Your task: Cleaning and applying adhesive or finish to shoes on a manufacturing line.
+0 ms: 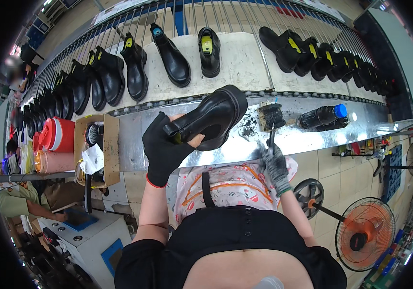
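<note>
My left hand (165, 151), in a black glove with bare fingertips, grips a shiny black ankle boot (218, 113) above the metal bench. The boot is tilted, its toe and sole edge up to the right and its opening toward my palm. My right hand (275, 166), in a dark grey glove, is closed around a thin dark-handled tool (271, 137). The tool's upper end meets a small black-smeared pot (270, 115), so its tip is hidden. Black smears (248, 126) mark the bench between boot and pot.
A dark bottle with a blue cap (340, 111) lies right of the pot. Beyond the metal bench (134, 144), rows of black boots (170, 58) stand on a conveyor. At left are a cardboard box (112, 149) and red jug (62, 135). An orange fan (364, 233) stands at right.
</note>
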`<state>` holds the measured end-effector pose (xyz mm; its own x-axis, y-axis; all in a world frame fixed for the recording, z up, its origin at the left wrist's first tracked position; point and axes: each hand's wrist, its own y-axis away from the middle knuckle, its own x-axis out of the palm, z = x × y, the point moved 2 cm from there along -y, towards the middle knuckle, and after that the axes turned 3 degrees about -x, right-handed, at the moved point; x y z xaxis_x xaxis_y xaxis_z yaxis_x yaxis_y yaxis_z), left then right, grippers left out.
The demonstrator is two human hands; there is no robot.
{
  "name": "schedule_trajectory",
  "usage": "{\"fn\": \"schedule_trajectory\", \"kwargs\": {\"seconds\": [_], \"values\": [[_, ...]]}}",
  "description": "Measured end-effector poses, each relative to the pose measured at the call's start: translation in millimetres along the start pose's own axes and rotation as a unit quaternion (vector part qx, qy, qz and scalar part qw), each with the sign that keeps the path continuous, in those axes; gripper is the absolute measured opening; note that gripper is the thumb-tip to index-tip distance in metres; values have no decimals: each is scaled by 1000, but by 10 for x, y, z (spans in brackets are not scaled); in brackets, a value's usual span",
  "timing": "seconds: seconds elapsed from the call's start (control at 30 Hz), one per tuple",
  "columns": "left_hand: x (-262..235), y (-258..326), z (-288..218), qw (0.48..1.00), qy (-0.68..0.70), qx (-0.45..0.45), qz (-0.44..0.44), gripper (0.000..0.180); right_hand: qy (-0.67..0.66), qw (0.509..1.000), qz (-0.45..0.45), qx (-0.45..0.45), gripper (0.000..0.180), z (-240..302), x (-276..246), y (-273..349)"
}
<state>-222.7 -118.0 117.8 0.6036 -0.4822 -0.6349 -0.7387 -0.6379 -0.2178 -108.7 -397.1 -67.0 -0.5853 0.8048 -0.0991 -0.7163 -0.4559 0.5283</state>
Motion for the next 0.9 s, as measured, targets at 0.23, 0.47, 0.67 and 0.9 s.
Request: {"fn": "schedule_trajectory", "kwargs": {"seconds": [0.23, 0.47, 0.67, 0.9], "values": [[139, -341, 65, 998, 35, -3, 47, 48, -221, 970, -91, -37, 22, -254, 56, -105], [1169, -1455, -29, 976, 180, 116, 42, 52, -389, 920, -43, 17, 32, -618, 130, -520], [2063, -2803, -319, 921, -185, 282, 194, 46, -378, 923, -47, 46, 28, -845, 182, -497], [2949, -2734, 163, 790, -472, 321, 221, 38, -316, 947, -60, -1, 26, -856, 210, -430]]}}
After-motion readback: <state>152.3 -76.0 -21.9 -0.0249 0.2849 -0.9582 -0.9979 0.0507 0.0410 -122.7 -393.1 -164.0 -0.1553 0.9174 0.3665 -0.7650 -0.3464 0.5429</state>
